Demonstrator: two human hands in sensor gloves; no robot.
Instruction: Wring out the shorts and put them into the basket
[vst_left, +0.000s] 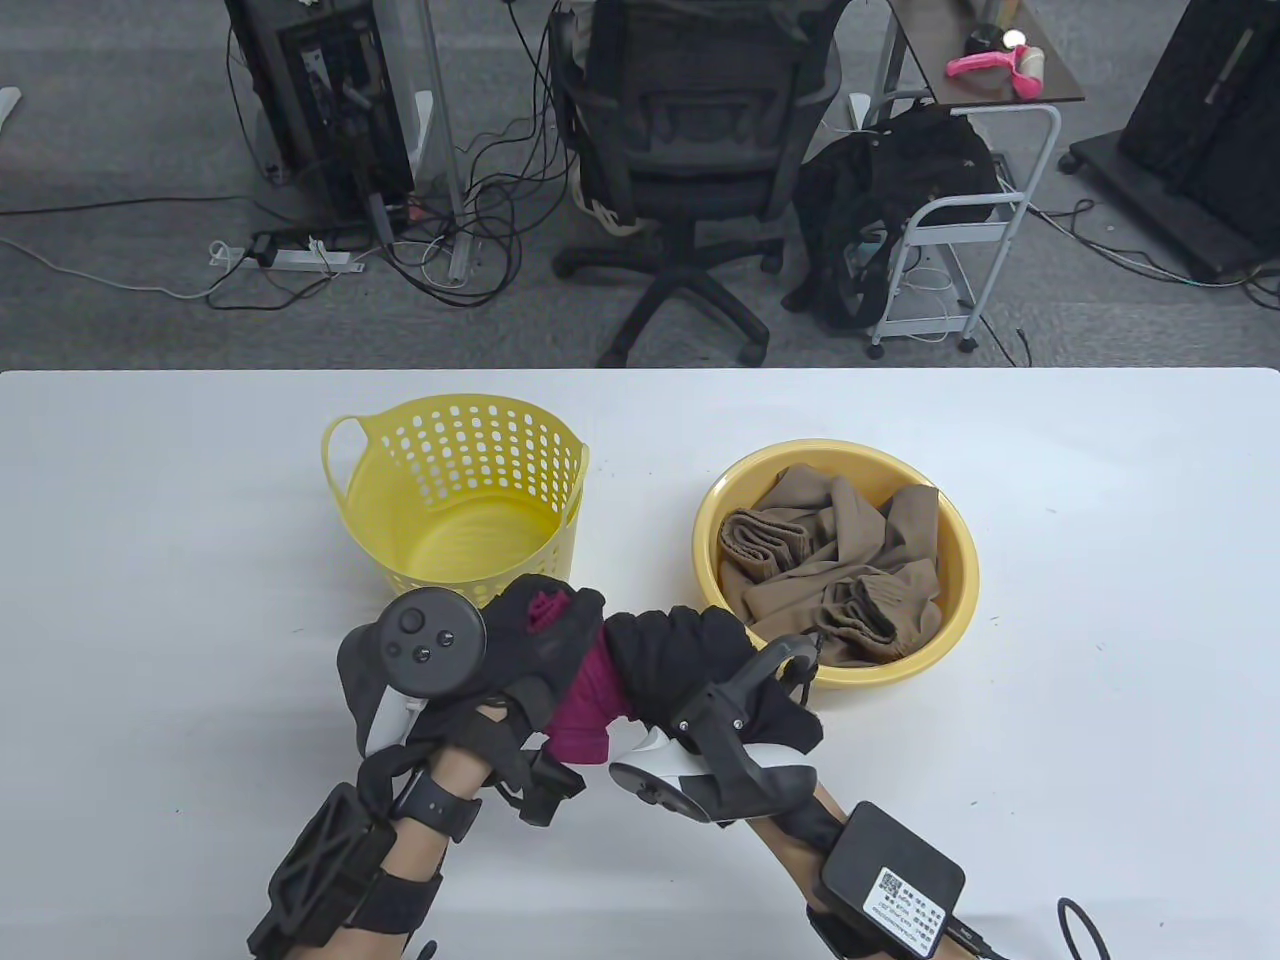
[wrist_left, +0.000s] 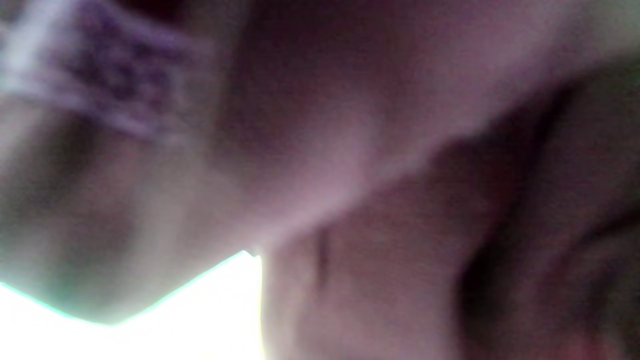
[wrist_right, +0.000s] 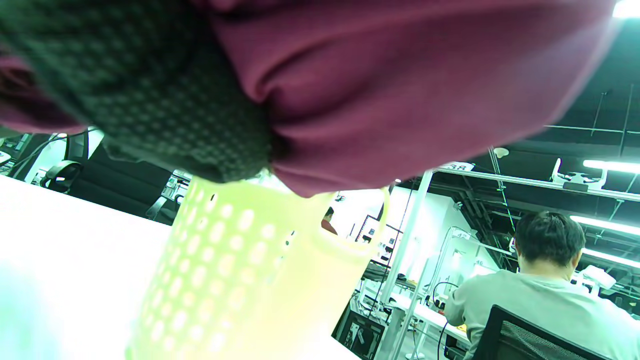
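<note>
White table (vst_left: 150, 560) fills the lower scene, with an office chair (vst_left: 690, 150) and cables on the grey floor behind. Both gloved hands meet near the front edge, just before the yellow basket (vst_left: 455, 490). The left hand (vst_left: 510, 650) and right hand (vst_left: 690, 660) each curl tightly round opposite ends of the maroon shorts (vst_left: 590, 700), held between them above the table. Beside the basket, a yellow basin (vst_left: 930, 640) holds brown garments (vst_left: 830, 570). The right wrist view alone shows a seated person (wrist_right: 545, 295) beyond the basket. The left wrist view is a blur, nothing legible.
</note>
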